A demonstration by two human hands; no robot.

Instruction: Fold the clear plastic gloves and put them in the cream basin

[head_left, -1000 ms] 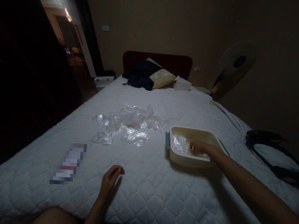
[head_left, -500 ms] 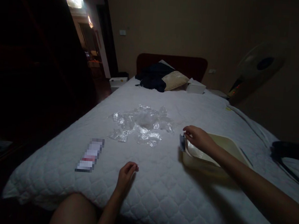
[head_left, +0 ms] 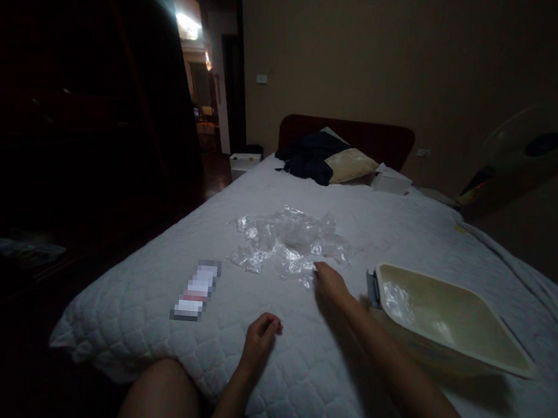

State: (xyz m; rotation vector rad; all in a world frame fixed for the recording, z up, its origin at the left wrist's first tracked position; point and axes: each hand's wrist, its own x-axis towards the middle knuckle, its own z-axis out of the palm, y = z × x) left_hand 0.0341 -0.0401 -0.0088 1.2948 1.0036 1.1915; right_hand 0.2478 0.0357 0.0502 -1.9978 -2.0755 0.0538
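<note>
My right hand (head_left: 331,283) reaches to the near right edge of a loose pile of clear plastic bags (head_left: 296,239) on the bed. Its fingers are closed together at the edge of one bag; the exact grip is hard to see in the dim light. My left hand (head_left: 263,333) rests on the quilted white bed cover (head_left: 314,379), fingers curled, with nothing visible in them. To the right of my right forearm stands a cream plastic bin (head_left: 464,314) with a grey clip on its left end and some clear plastic inside.
A blurred-out rectangular thing (head_left: 196,291) lies left of my left hand. Dark clothing (head_left: 307,156), a beige pillow (head_left: 352,166) and a white box (head_left: 391,180) sit near the headboard (head_left: 386,137). A fan (head_left: 530,145) stands at the right. My knee (head_left: 161,393) is at the bed's front edge.
My right hand has moved left, from above the bin's clipped end to the edge of the plastic bags. The view has turned slightly left; my left hand stays on the bed.
</note>
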